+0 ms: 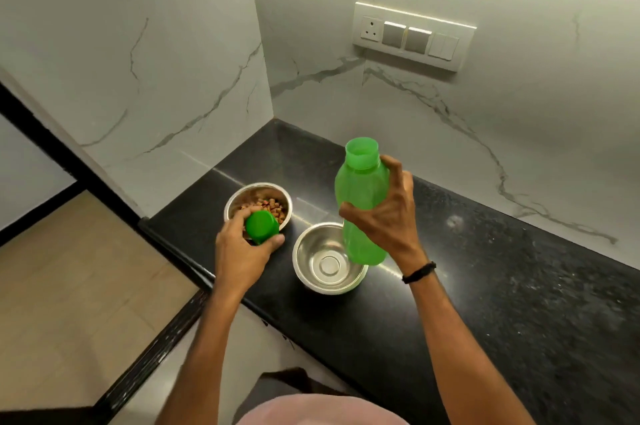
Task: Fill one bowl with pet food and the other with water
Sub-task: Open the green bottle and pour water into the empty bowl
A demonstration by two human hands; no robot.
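Right hand [384, 213]: fingers [394, 168] wrapped round the one green bottle [360, 196], held upright, neck uncapped, base hiding the right rim of the empty bowl [311, 251]. Left hand [242, 251]: fingers [273, 240] clasp the one green cap [261, 227] over the near rim of the food bowl [263, 186].

Bowls counted: two, steel, side by side near the left end of the black surface [485, 269]; the left one holds pet food [266, 205]. Both forearms reach in from the near edge. The surface runs open to the right; marble walls close the far and left sides.
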